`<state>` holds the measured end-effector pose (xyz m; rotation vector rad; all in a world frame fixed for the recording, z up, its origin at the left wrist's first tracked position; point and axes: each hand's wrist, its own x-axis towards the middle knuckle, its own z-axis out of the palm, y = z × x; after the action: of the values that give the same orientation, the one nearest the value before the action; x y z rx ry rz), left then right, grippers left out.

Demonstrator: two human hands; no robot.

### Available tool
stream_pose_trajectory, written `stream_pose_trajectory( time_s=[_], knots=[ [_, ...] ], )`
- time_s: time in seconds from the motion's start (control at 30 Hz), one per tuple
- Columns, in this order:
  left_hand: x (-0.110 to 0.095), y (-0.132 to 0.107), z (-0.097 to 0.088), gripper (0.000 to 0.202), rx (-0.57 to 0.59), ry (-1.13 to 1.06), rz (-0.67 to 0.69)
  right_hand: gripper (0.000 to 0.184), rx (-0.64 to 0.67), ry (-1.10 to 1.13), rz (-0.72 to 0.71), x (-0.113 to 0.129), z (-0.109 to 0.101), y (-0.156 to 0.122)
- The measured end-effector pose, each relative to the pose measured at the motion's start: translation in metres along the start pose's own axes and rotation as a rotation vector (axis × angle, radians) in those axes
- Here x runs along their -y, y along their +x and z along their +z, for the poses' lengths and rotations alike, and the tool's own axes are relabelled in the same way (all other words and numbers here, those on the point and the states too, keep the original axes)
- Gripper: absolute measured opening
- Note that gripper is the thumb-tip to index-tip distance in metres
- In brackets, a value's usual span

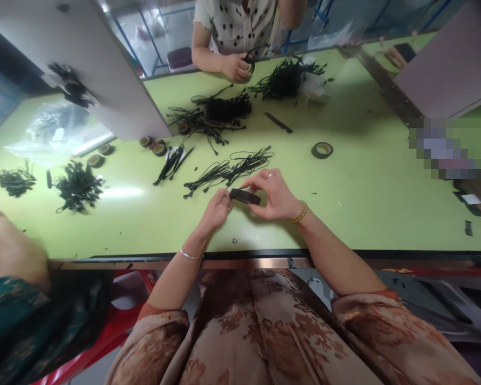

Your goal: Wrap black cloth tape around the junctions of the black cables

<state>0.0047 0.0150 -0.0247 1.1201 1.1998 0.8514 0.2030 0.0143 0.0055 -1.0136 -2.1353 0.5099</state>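
My right hand [278,197] grips a roll of black tape [245,196] between thumb and fingers, the roll turned edge-on above the green table. My left hand [217,209] is closed in a pinch at the roll's left end; what lies between its fingertips is too small to make out. Just beyond both hands lie two loose bunches of thin black cables [229,170]. Farther right, another roll of black tape [322,150] rests flat on the table.
Across the table a person's hand [237,68] holds a black item beside cable piles [284,79]. A dark flat blade-like strip [278,122] lies mid-table. More tape rolls [159,148] and a cable heap [79,185] are to the left. Another person's arm [12,246] is at left.
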Motion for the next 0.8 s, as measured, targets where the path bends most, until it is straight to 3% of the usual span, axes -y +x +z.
stream_pose_trajectory(
  time_s=[0.1,0.2,0.33,0.43,0.53,0.67,0.8],
  knots=[
    [-0.008,0.0,-0.002,0.009,0.049,-0.145,-0.128,0.041,0.083,-0.227,0.013,-0.001,0.004,-0.001],
    [-0.016,-0.004,-0.002,0.013,0.04,-0.227,-0.167,0.043,0.158,-0.333,0.044,0.001,0.009,-0.001],
    [-0.015,-0.005,-0.001,0.026,0.087,-0.252,-0.119,0.042,0.164,-0.402,0.083,0.004,0.014,-0.001],
    [-0.009,-0.004,0.0,0.033,0.052,-0.164,-0.009,0.031,0.133,-0.346,0.137,0.006,0.015,0.0],
    [-0.004,-0.004,-0.001,0.032,-0.044,0.007,0.201,0.033,0.095,-0.098,0.221,0.008,0.013,0.0],
    [-0.002,-0.008,-0.002,0.024,-0.178,0.244,0.47,0.029,0.047,0.499,0.38,0.008,0.015,0.002],
    [-0.002,-0.013,0.0,0.02,-0.252,0.418,0.634,0.016,-0.088,0.905,0.66,0.005,0.024,0.006]
  ],
)
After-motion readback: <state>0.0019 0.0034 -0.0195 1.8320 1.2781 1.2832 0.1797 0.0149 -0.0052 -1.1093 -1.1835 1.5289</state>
